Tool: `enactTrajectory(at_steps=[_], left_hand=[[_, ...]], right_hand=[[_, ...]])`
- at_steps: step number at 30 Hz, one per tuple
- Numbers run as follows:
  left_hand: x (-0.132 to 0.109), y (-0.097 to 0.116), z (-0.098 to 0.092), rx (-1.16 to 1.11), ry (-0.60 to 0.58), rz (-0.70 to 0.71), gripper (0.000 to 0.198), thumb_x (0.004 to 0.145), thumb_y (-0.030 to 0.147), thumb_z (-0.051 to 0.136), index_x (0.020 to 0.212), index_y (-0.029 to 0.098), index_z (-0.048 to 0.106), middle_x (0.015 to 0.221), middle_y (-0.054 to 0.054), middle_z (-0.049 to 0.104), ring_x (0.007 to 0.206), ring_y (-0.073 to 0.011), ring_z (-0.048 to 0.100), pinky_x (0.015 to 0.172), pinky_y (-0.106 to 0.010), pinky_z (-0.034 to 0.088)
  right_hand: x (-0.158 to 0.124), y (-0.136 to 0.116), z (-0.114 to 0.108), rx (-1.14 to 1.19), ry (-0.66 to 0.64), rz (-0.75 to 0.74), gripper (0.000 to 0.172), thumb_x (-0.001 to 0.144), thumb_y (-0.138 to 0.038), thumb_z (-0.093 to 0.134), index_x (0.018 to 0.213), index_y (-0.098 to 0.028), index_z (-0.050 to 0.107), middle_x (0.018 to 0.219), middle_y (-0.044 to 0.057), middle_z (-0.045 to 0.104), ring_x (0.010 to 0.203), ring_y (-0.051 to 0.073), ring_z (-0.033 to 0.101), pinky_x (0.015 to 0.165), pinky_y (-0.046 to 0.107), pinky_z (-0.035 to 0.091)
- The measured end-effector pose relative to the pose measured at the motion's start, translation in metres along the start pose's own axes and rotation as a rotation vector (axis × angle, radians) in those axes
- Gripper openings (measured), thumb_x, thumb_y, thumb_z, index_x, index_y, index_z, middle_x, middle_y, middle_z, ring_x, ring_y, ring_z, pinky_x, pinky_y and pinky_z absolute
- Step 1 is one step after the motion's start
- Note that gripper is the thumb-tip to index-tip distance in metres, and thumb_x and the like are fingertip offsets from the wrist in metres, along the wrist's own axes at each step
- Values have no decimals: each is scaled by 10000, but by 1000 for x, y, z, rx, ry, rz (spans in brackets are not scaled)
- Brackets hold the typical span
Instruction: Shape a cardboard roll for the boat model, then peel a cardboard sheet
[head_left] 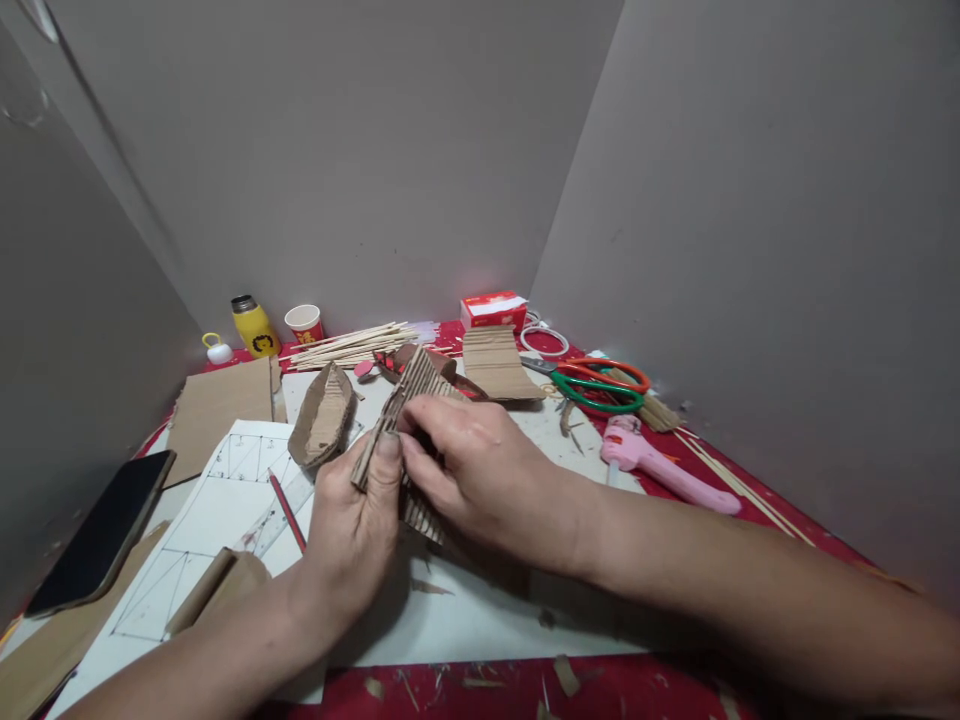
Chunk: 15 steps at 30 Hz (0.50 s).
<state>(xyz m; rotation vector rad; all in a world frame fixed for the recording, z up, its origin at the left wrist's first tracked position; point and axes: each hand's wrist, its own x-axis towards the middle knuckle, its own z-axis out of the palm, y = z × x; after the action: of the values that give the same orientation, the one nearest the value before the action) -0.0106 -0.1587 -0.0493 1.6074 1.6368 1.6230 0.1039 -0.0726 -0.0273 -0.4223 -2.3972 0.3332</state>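
Note:
Both hands grip a piece of corrugated cardboard [420, 375] with its ridges exposed, held tilted above the white paper. My left hand [356, 515] pinches its near left edge, thumb on top. My right hand [480, 460] has curled fingers closed on the middle of the piece, close to the left thumb; its fingertips are partly hidden. Just left of the piece stands a small boat-shaped cardboard form [304, 432]. Behind it lies a brown rolled cardboard shape [439, 362], partly covered by the held piece.
A drawing sheet [240, 455] with a red pencil [287, 510], a phone [105, 530] and flat cardboard [217, 405] lie left. Wooden sticks [345, 348], a yellow bottle [255, 328], a paper cup [305, 322] and a red box [493, 311] line the back. Scissors [600, 392] and a pink glue gun [675, 472] lie right.

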Motion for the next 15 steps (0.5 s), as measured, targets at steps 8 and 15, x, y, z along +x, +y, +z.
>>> enactTrajectory(at_steps=[8,15], left_hand=[[3,5,0,-69,66,-97,422,956,472,414,1086,191,700,973,-43,727,952,-211,634,887,-300,471],[10,6,0,-143,52,-181,360,963,416,440,1104,218,706,1120,-29,712,1180,-205,561,1066,-281,356]], right_hand=[[8,22,-11,73,219,39,130,790,-95,539,680,-159,512,589,-36,509,522,72,439,527,201,345],[-1,21,-20,176,80,100,196,825,-252,638,689,-159,532,595,-37,532,522,71,460,513,196,350]])
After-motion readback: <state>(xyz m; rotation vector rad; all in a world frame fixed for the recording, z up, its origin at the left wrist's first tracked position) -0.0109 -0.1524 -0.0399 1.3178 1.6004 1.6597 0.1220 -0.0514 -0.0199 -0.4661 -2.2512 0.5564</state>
